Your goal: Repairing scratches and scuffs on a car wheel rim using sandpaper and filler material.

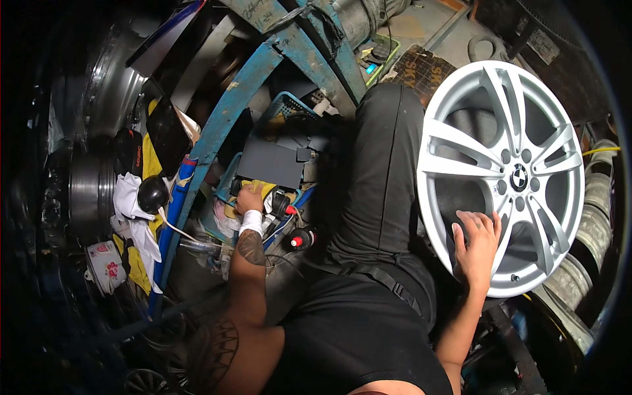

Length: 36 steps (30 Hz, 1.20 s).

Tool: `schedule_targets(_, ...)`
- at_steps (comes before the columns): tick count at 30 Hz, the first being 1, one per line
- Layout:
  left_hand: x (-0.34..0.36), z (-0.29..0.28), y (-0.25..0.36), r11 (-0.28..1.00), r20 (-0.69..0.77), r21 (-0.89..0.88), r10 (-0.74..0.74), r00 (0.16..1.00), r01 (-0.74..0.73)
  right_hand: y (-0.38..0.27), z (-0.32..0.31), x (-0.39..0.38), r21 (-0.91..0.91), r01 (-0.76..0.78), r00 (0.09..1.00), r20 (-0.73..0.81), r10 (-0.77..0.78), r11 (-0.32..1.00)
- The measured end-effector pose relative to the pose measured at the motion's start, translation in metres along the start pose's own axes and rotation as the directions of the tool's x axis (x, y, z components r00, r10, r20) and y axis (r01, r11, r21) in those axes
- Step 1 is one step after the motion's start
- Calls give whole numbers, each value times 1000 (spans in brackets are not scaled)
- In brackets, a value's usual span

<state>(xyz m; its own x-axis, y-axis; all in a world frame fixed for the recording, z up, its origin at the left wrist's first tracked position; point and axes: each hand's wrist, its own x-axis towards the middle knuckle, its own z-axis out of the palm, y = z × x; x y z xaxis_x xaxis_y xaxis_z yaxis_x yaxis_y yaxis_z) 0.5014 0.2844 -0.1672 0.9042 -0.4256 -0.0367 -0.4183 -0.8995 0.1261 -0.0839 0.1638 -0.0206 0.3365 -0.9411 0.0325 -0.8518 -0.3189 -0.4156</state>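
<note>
A silver alloy wheel (434, 148) with paired spokes and a round centre cap stands at the right, its face toward me. My right hand (477, 247) rests at its lower left spoke, the fingers stretched out and apart. To the left, my left hand (249, 197), with a white band (251, 222) at the wrist, reaches into a cluttered blue basket. Its fingers are curled closed at a yellow cloth (266, 188); the fingertips are partly hidden. Grey sheets (271, 163) lie just beyond this hand. A black bottle with a red tip (303, 239) is nearby on the right.
A worn blue metal frame (230, 108) rises between the basket and the left-hand clutter. White cloths (135, 197), a black round object (153, 193) and a white floral box (105, 266) are at the left. Several stacked wheels (596, 197) stand behind the alloy wheel.
</note>
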Motion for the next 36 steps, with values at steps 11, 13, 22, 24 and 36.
schedule_targets(11, 109, -30, -83, -73, 272, -960, -8, 962, 271, 5, -2, -3, 53, -2, 1000, 9, 1, 999)
schedule_targets(13, 111, -42, -106, -99, 296, -952, -44, 954, 291, 5, -3, -3, 52, -1, 1000, 3, 1, 999)
schedule_targets(22, 124, -83, -190, 722, 209, 678, -10, 978, -138, 4, 3, 2, 125, 42, 999, -20, -39, 991)
schedule_targets(24, 67, -17, -108, 939, 176, 344, -38, 984, -25, 4, 0, -2, 20, 5, 1000, -15, -5, 1000)
schedule_targets(36, 73, 34, 32, 740, 90, -557, 506, 858, -377, 2, 0, -1, 89, 30, 998, -49, -26, 996)
